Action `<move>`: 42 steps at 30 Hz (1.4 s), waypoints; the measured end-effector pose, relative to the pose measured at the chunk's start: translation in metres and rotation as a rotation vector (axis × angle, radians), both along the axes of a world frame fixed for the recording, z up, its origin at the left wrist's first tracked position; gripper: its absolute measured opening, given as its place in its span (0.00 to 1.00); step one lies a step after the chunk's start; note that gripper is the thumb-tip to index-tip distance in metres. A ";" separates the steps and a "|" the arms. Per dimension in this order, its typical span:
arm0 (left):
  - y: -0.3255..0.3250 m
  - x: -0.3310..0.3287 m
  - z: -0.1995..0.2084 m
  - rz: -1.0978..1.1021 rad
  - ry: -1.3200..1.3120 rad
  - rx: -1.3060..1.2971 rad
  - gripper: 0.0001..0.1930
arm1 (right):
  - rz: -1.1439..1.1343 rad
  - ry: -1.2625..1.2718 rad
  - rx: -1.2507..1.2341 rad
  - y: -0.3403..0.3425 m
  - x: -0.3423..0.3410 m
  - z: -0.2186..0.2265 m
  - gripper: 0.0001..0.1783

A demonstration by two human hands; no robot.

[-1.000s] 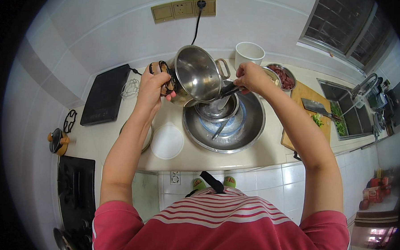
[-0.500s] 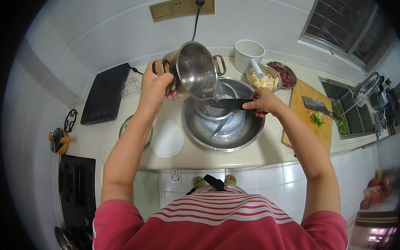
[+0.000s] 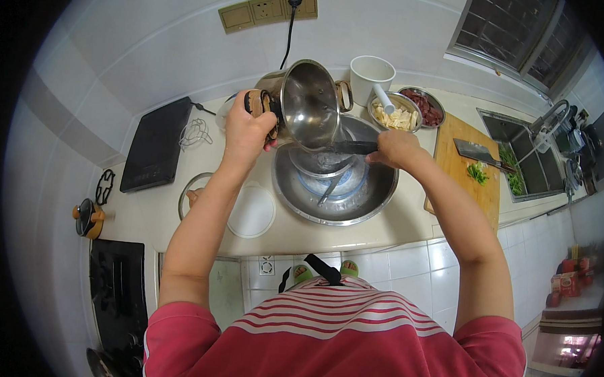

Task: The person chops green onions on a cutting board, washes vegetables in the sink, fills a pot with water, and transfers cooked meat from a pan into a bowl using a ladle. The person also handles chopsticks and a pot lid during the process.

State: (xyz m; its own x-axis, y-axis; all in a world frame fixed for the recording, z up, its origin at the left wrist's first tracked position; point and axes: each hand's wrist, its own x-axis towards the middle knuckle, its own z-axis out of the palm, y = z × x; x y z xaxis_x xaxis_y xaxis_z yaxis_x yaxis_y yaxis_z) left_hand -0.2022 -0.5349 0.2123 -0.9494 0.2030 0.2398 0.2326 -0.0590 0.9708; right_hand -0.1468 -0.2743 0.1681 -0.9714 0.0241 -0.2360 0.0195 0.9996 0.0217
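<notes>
My left hand [image 3: 248, 127] is closed around the wrapped side handle of a shiny steel pot [image 3: 312, 101]. The pot is tipped on its side, its mouth facing me and its lower rim over a smaller round metal vessel [image 3: 319, 170]. That vessel sits inside a wide steel basin [image 3: 368, 208] with a blue pattern on its bottom. My right hand [image 3: 396, 149] grips a flat black tool [image 3: 354, 147], which reaches left to the pot's lower rim; its far end cannot be made out. A thin metal handle [image 3: 329, 191] slants down in the basin.
Behind the basin stand a white dipper [image 3: 372, 73], a bowl of pale slices [image 3: 399, 118] and a bowl of dark red meat [image 3: 425, 106]. Right lie a cutting board [image 3: 451, 178], a cleaver [image 3: 474, 151] and a sink [image 3: 542, 172]. A white lid [image 3: 252, 210] and black cooktop [image 3: 155, 145] are left.
The pot and my left hand have shifted slightly right, with the pot's mouth turned more toward me. My right hand has stayed near the rim with the black tool.
</notes>
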 end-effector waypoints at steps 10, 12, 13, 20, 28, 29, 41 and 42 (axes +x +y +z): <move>-0.007 -0.008 -0.001 0.003 0.012 -0.046 0.12 | 0.004 -0.089 0.196 0.027 0.035 0.097 0.26; -0.009 -0.009 0.000 0.017 0.008 -0.038 0.11 | 0.023 -0.153 0.195 0.033 0.038 0.099 0.27; -0.010 -0.010 0.001 0.029 0.001 -0.038 0.10 | 0.043 -0.186 0.186 0.034 0.039 0.096 0.27; -0.023 -0.010 0.003 0.033 -0.050 0.048 0.10 | 0.156 -0.316 -0.103 0.056 0.044 0.077 0.31; -0.025 -0.012 0.002 0.055 -0.037 0.067 0.06 | 0.310 -0.091 -0.062 0.041 0.025 0.045 0.21; -0.026 -0.012 0.003 0.062 -0.044 0.068 0.05 | 0.347 -0.076 -0.001 0.036 0.019 0.037 0.20; -0.030 -0.005 0.006 0.061 -0.023 0.071 0.06 | 0.333 -0.218 0.057 0.045 0.021 -0.014 0.20; -0.030 -0.004 0.007 0.078 -0.034 0.068 0.06 | 0.334 -0.166 0.053 0.049 0.009 -0.018 0.19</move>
State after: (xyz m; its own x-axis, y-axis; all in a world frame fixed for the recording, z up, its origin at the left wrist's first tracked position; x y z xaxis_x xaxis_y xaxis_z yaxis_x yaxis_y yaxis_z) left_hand -0.2060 -0.5646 0.2192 -0.9695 0.1123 0.2178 0.2060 -0.1084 0.9725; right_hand -0.1374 -0.2252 0.1503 -0.8767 -0.2710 -0.3975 -0.3154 0.9477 0.0496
